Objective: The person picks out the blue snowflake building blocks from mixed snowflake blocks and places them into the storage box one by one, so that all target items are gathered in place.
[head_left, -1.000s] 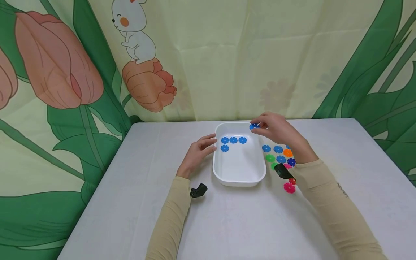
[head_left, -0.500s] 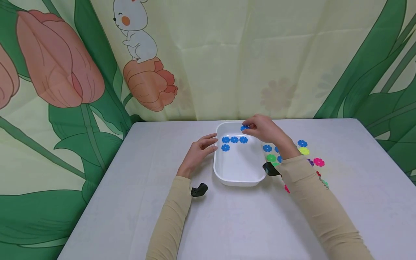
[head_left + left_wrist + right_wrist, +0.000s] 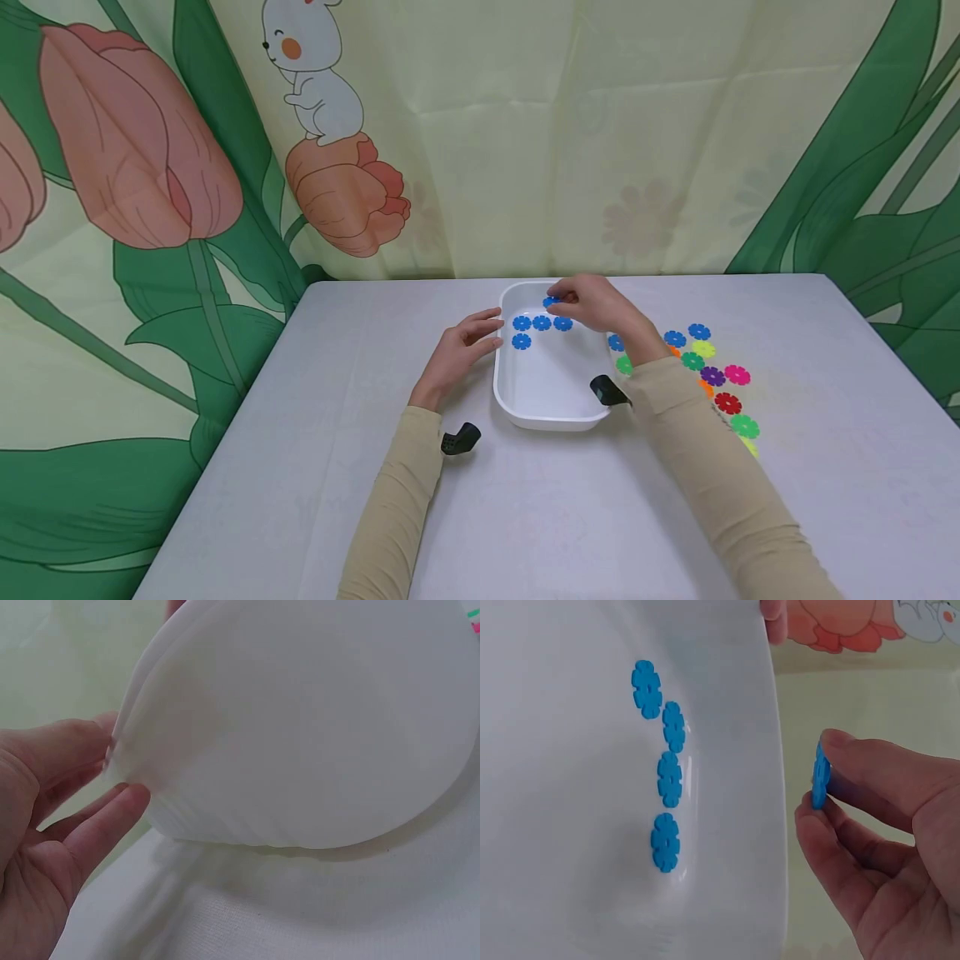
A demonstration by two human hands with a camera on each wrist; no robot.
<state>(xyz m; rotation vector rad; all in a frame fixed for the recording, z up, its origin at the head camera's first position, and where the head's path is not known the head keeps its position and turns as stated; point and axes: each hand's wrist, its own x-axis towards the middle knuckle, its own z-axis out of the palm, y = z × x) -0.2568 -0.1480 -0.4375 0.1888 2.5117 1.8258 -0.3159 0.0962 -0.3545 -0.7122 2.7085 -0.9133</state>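
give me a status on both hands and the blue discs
Right hand pinching one blue disc, raised. Left hand touching left side of white tray. Four blue discs lying inside tray. No obstruction seen.

The right hand pinches a blue disc near four discs in a tray.

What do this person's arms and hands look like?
A beige fabric left sleeve and matching right sleeve reach the wrists; the right bears tiny, unreadable dark marks. Black angular devices jut from both cuffs. The left hand and right hand wear no gloves.
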